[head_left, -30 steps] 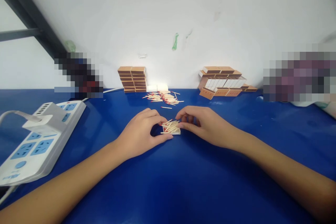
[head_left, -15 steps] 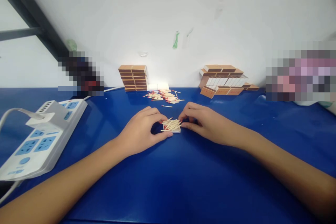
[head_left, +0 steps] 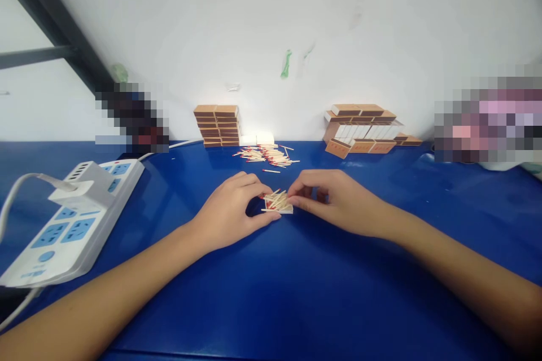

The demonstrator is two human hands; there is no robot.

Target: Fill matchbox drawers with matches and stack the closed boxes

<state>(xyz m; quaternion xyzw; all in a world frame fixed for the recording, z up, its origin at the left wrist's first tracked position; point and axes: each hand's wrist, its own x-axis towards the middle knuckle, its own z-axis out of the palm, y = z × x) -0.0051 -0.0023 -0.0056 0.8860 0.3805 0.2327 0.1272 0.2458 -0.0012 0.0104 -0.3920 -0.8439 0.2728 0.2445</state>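
Note:
A small white matchbox tray (head_left: pixel 288 210) heaped with red-tipped matches (head_left: pixel 277 199) lies on the blue table. My left hand (head_left: pixel 237 208) grips the tray's left side between thumb and fingers. My right hand (head_left: pixel 334 201) is at the tray's right end, thumb and forefinger drawn together at the match ends; whether a match is between them is too small to tell. Behind the tray, a loose pile of matches (head_left: pixel 271 155) is spread on the table, with one match (head_left: pixel 271 171) apart in front of it.
Matchboxes are stacked (head_left: pixel 217 125) against the wall at left, and another stack (head_left: pixel 359 130) stands at right. A white power strip (head_left: pixel 76 231) with a plugged-in adapter (head_left: pixel 87 187) lies on the left. Blurred items sit at both far sides.
My right hand has moved slightly left, its thumb and forefinger now closer together at the matches. My left hand keeps its hold on the tray. The whole view has shifted slightly.

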